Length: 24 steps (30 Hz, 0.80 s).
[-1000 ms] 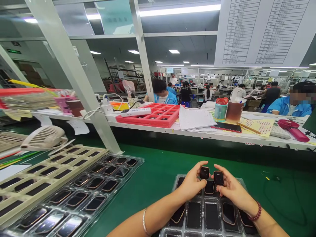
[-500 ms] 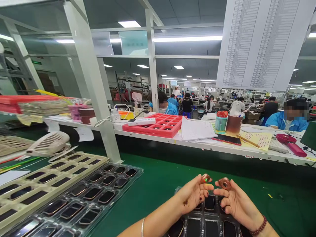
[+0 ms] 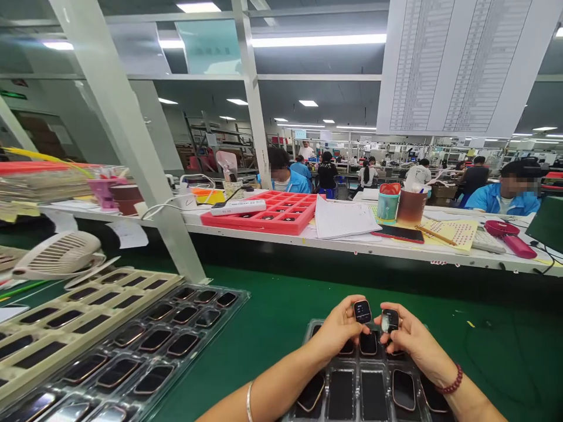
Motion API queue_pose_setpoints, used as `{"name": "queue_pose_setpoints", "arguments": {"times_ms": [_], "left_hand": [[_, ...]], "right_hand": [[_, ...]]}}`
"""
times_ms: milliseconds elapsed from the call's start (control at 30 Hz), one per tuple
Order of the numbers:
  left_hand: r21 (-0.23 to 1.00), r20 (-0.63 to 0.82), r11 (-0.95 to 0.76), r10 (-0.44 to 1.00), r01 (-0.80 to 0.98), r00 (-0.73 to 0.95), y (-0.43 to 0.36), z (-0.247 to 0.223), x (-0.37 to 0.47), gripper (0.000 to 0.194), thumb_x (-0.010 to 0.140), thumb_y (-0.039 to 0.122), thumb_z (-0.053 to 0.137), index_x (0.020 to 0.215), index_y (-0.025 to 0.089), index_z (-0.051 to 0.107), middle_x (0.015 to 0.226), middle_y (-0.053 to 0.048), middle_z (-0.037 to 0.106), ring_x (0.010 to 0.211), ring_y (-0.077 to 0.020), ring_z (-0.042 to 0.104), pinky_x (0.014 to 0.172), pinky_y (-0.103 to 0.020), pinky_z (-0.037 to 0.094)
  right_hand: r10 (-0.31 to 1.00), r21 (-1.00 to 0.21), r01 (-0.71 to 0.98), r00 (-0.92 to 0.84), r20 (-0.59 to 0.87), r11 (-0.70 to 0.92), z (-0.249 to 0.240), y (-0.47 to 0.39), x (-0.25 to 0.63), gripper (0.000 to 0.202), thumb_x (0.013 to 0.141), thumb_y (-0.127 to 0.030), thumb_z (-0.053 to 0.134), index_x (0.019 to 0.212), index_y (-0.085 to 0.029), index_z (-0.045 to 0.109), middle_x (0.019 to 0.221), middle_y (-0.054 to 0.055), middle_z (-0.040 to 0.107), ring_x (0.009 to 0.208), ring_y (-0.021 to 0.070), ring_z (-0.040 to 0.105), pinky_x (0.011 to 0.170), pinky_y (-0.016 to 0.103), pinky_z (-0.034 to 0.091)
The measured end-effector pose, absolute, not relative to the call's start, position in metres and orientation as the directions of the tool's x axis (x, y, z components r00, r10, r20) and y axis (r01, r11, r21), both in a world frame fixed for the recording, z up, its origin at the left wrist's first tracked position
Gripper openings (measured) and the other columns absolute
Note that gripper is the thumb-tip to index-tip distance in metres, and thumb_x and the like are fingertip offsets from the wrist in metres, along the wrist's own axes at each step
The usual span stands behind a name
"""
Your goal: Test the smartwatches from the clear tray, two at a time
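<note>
My left hand (image 3: 341, 328) is closed on a smartwatch body (image 3: 362, 312), a small square case with a lit black screen turned toward me. In my right hand (image 3: 411, 337) is a second smartwatch body (image 3: 389, 321), its screen also lit and with a pale glare on it. The two watches are held side by side, a little apart. Below both hands lies a clear plastic tray (image 3: 355, 381) with several dark-screened watch bodies in its pockets. My hands and forearms hide part of that tray.
To the left lie another clear tray (image 3: 240, 299) of watch bodies and a beige tray (image 3: 169, 280) of screens. A white fan (image 3: 59, 255) stands behind them. A raised shelf (image 3: 329, 243) carries a red tray (image 3: 264, 225), papers and cups. Co-workers sit beyond.
Both watches have been turned over: their backs with sensors showed before, and now their lit screens face me. The camera view has tilted down and shifted slightly right.
</note>
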<state>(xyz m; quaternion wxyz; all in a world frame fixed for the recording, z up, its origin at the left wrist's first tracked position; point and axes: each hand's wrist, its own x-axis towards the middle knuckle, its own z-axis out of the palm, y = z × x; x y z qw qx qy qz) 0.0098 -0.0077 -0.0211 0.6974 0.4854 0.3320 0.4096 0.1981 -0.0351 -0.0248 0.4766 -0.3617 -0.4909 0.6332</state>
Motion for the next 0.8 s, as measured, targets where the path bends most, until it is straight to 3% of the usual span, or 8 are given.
{"name": "queue_pose_setpoints", "arguments": {"times_ms": [200, 367, 800], "left_hand": [[0.994, 0.034, 0.013, 0.903, -0.105, 0.428, -0.011, -0.0236, 0.0114, 0.046, 0.067, 0.01, 0.054, 0.112, 0.017, 0.048, 0.089, -0.004, 0.058, 0.061, -0.0089, 0.057, 0.045, -0.016, 0.035], [0.998, 0.023, 0.004, 0.899, -0.06, 0.437, -0.0123, -0.0227, 0.0102, 0.052, 0.068, 0.012, 0.055, 0.119, 0.016, 0.046, 0.09, -0.005, 0.059, 0.063, -0.0102, 0.057, 0.045, -0.017, 0.034], [0.995, 0.023, 0.024, 0.878, -0.093, 0.478, -0.0131, -0.0225, 0.0124, 0.038, 0.064, 0.011, 0.057, 0.102, 0.013, 0.054, 0.083, -0.003, 0.06, 0.059, -0.0095, 0.058, 0.053, -0.02, 0.04]], "right_hand": [[0.956, -0.991, 0.044, -0.272, 0.11, 0.126, -0.0263, -0.038, 0.1941, 0.025, 0.077, -0.017, 0.056, 0.101, -0.019, 0.051, 0.08, 0.0, 0.06, 0.057, 0.0101, 0.051, 0.052, 0.023, 0.043], [0.952, -0.986, 0.077, -0.28, 0.122, 0.149, -0.0233, -0.0406, 0.1922, 0.024, 0.076, -0.016, 0.054, 0.1, -0.019, 0.05, 0.085, 0.002, 0.06, 0.062, 0.0114, 0.052, 0.055, 0.024, 0.043], [0.959, -0.984, 0.072, -0.248, 0.138, 0.16, -0.0207, -0.0414, 0.1922, 0.022, 0.075, -0.018, 0.054, 0.097, -0.019, 0.05, 0.082, 0.001, 0.059, 0.061, 0.0122, 0.052, 0.054, 0.025, 0.044]]}}
